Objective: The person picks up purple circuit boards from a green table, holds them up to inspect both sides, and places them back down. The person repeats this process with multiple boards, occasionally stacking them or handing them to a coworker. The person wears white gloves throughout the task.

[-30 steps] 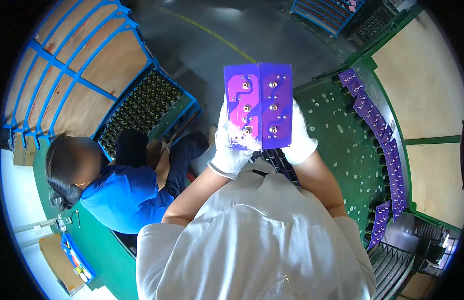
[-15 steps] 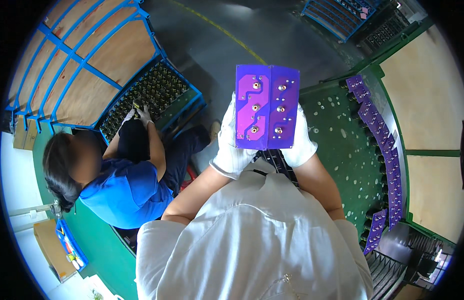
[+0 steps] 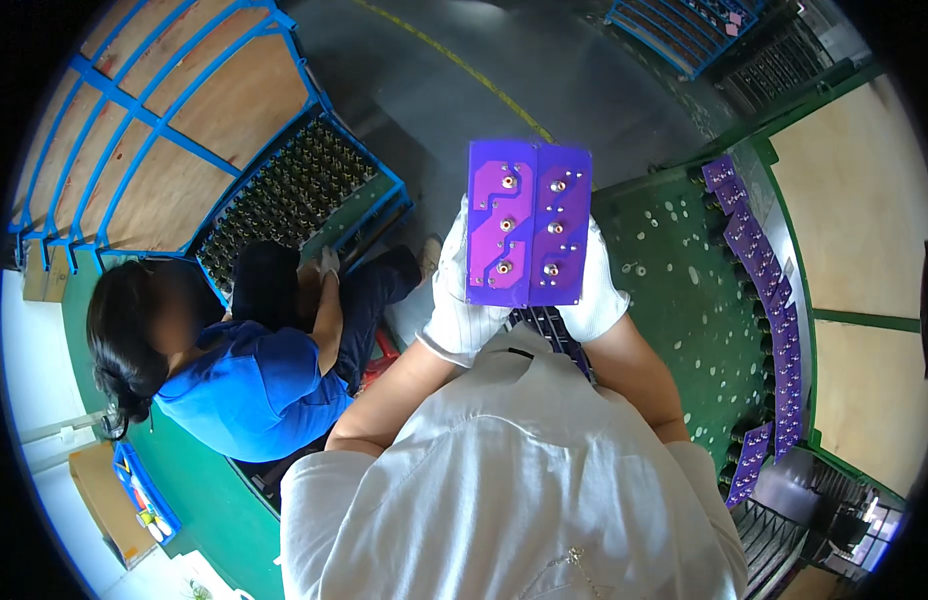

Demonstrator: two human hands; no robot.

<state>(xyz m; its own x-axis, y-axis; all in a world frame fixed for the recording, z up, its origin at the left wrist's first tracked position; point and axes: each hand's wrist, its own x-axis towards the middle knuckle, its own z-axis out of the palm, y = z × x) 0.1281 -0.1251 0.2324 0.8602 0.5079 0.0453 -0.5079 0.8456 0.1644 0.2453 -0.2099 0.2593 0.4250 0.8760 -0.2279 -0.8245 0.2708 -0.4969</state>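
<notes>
A purple printed circuit board is held up in front of me, its face with round metal solder points toward me. A vertical line divides it into two halves, the left with pinker patches. My left hand, in a white glove, grips its left side. At the right side my right hand, gloved the same way, holds it too. Most of the fingers are hidden behind the board, as is whatever parts sit on its far face.
More purple boards stand in a curved row along the green bench at right. On the left, a seated co-worker in a blue shirt is beside a blue-framed rack filled with small parts. Dark racks show below my hands.
The board has shifted slightly down and left in the picture, still in both my hands. The co-worker's hands have drawn back from the parts, one toward the rack's near edge.
</notes>
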